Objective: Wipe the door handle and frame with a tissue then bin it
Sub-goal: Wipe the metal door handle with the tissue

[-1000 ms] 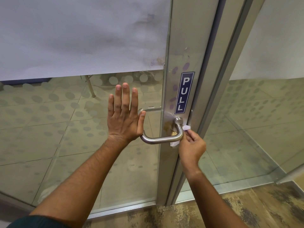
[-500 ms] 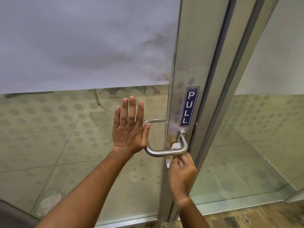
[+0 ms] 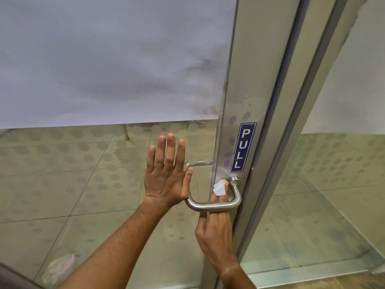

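Head view: left hand (image 3: 166,176) flat, fingers spread on glass; right hand (image 3: 214,230) pinching tissue (image 3: 219,188) behind door handle (image 3: 212,205)

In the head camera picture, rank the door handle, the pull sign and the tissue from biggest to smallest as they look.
1. door handle
2. pull sign
3. tissue, partly hidden by the right hand's fingers, so more may be tucked away.

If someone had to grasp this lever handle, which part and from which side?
Probably the long horizontal bar of the handle, taken from its free left end, fingers curling over the top. The right hand with the tissue crowds the bend near the pivot.
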The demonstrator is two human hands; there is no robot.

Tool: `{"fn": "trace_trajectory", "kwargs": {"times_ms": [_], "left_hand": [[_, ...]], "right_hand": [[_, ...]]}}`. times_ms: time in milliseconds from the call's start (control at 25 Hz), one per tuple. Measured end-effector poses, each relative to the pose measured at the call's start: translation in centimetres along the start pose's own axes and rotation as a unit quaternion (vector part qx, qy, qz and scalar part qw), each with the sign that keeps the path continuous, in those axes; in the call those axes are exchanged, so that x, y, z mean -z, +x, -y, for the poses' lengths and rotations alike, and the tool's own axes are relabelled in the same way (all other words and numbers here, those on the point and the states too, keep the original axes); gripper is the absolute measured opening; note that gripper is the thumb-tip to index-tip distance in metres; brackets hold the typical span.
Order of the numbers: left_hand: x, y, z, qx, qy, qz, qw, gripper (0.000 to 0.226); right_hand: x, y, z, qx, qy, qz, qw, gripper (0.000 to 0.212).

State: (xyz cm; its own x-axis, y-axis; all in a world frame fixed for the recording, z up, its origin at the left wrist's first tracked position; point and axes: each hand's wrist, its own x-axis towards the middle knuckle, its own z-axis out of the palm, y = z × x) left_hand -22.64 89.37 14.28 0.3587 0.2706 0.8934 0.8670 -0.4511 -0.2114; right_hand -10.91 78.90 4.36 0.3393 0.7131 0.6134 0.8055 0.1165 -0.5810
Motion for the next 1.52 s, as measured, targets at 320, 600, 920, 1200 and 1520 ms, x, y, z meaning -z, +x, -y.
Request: {"fn": "trace_trajectory", "kwargs": {"times_ms": [320, 600, 920, 1200, 1520], "left_hand": [[-0.1, 0.0, -0.1, -0.001, -0.002, -0.008, 1.000, 0.084], [0.0, 0.0, -0.1, 0.001, -0.002, -0.005, 1.000, 0.084], [0.0, 0.0, -0.1, 0.004, -0.007, 0.002, 1.000, 0.081], [0.0, 0.0, -0.1, 0.003, -0.005, -0.001, 1.000, 0.083], [0.0, 0.1, -0.2, 0.004, -0.002, -0.006, 1.000, 0.082]], "right_hand": [[-0.7, 0.0, -1.1, 0.016, -0.106, 0.060, 0.992, 0.071], [-0.1, 1.8, 0.0, 0.037, -0.047, 0.017, 0.998, 0.079], [-0.3, -0.9, -1.3, 0.009, -0.048, 0.063, 0.997, 0.070], [-0.3, 1.0, -0.7, 0.056, -0.078, 0.017, 0.995, 0.087], [-1.0, 0.1, -1.2, 0.029, -0.104, 0.036, 0.994, 0.060]]}}
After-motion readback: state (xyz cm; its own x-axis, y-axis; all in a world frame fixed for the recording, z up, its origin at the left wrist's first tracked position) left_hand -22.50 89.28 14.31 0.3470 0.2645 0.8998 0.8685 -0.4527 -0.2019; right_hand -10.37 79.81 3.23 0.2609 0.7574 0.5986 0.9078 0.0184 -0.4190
